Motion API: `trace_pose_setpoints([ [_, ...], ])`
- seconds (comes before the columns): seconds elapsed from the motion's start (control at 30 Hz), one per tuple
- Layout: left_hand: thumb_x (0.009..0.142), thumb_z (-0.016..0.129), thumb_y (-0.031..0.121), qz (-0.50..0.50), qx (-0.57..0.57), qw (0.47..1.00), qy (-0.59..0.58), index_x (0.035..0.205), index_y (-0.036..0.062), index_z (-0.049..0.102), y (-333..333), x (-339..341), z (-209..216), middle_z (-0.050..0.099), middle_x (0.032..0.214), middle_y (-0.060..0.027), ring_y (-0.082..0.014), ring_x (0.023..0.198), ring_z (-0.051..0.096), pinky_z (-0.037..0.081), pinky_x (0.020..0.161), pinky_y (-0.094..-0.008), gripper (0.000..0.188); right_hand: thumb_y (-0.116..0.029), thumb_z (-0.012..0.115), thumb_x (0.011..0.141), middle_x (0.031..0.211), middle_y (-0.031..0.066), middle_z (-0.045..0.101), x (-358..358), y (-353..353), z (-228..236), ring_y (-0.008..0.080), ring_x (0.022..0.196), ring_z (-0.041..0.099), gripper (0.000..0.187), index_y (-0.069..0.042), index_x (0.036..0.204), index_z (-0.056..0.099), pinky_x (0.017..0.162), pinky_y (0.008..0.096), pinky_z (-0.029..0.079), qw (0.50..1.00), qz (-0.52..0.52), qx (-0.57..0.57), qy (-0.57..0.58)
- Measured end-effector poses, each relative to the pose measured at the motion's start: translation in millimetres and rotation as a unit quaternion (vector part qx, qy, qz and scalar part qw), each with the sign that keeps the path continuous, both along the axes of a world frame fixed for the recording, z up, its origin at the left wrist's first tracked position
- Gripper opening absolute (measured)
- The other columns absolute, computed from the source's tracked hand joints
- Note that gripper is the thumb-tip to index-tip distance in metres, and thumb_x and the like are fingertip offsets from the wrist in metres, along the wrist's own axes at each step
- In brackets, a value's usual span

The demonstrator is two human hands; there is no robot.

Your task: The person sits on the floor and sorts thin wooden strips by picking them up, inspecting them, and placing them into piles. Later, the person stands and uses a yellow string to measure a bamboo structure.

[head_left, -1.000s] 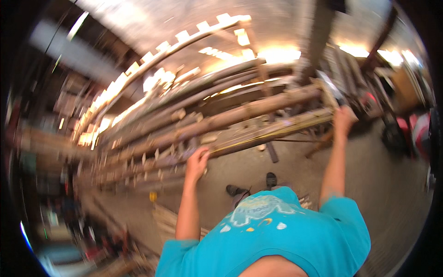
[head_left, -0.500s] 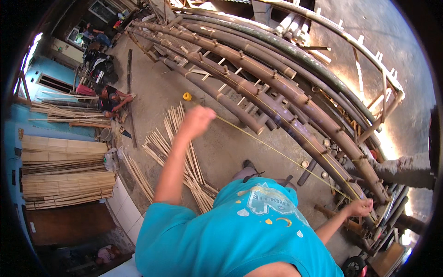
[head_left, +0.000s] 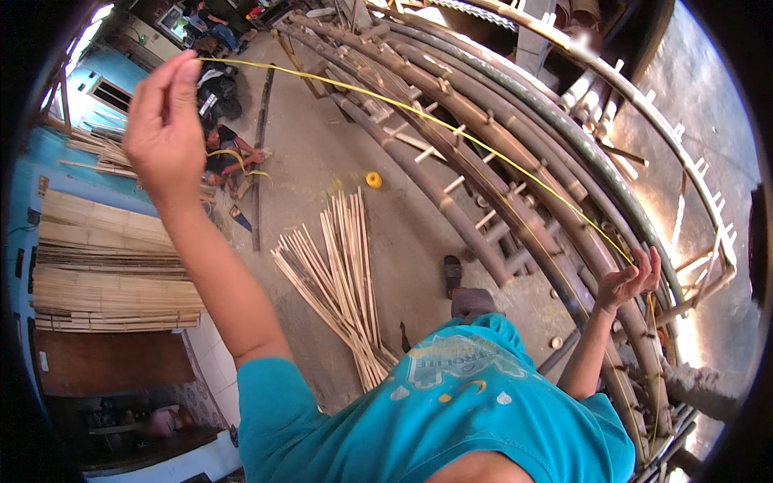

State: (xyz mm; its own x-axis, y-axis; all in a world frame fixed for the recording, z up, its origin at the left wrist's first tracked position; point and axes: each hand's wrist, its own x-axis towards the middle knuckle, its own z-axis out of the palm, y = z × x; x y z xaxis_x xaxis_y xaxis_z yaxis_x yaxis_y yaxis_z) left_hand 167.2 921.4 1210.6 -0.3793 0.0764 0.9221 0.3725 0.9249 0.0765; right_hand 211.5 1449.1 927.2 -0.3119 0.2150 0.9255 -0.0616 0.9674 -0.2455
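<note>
My left hand [head_left: 167,129], raised at the upper left, pinches the end of a thin yellow string [head_left: 419,113] between thumb and fingertips. From there the string runs in a slack curve over the bamboo poles to my right hand [head_left: 632,278]. That hand is held up beside the poles, fingers stretched and apart from the thumb. The string passes at its fingers and reappears below, hanging toward a long brown bamboo pole [head_left: 555,233]. Whether it is hooked on a finger is hidden. A second yellow line lies along a neighbouring pole.
Bamboo poles with short pegs lie side by side on a frame. Thin bamboo strips [head_left: 342,282] are heaped on the floor near a yellow roll [head_left: 374,179]. Flat slat bundles [head_left: 113,266] lean at the left. A co-worker [head_left: 229,153] crouches near a motorcycle [head_left: 217,97].
My left hand has risen to the upper left with the string. My right hand has moved up along the poles, and its fingers have opened. The string now arcs higher over the poles.
</note>
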Motion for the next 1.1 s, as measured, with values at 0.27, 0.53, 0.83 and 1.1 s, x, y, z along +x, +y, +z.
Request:
trace_pose_setpoints([
  [0.27,0.087,0.065,0.017,-0.003,0.014,0.98,-0.196,0.098,0.0042,0.068,-125,-189,-89,0.066,0.089,-0.012,-0.0239,0.077,0.064,0.05,0.069,-0.0337,0.017,-0.036,0.039,0.099,0.108,0.0108,0.06,-166,-127,-31,0.0245,0.108,0.049,0.043,-0.007,0.076,0.061,0.095,0.0384,0.028,0.997,0.042,-0.019,-0.063],
  [0.53,0.088,0.062,0.024,-0.037,-0.005,0.933,-0.357,0.097,0.0071,0.067,-237,-374,-212,0.065,0.089,-0.0146,-0.0335,0.08,0.063,0.049,0.069,-0.0409,0.02,-0.028,0.064,0.083,0.105,0.0082,0.058,-286,-290,-9,0.0283,0.107,0.046,0.02,-0.009,0.078,0.063,0.095,0.045,0.025,0.956,0.113,-0.033,-0.268],
  [0.83,0.088,0.06,0.022,-0.093,0.0,0.921,-0.377,0.093,0.0071,0.066,-345,-643,-337,0.066,0.088,-0.0168,-0.0373,0.085,0.062,0.049,0.073,-0.045,0.017,-0.032,0.062,0.085,0.109,0.0092,0.056,-372,-379,-58,0.0299,0.11,0.045,0.023,-0.009,0.082,0.066,0.1,0.05,0.023,0.922,-0.017,-0.033,-0.386],
  [1.1,0.093,0.05,0.015,-0.076,0.228,0.92,-0.31,0.13,0.0124,0.054,-347,-685,-478,0.061,0.115,-0.0227,-0.0376,0.104,0.059,0.047,0.086,-0.0426,0.037,-0.024,0.067,0.08,0.117,0.0088,0.056,-390,-397,-74,0.0322,0.116,0.044,0.018,-0.017,0.096,0.067,0.101,0.0518,0.025,0.893,-0.12,-0.043,-0.432],
])
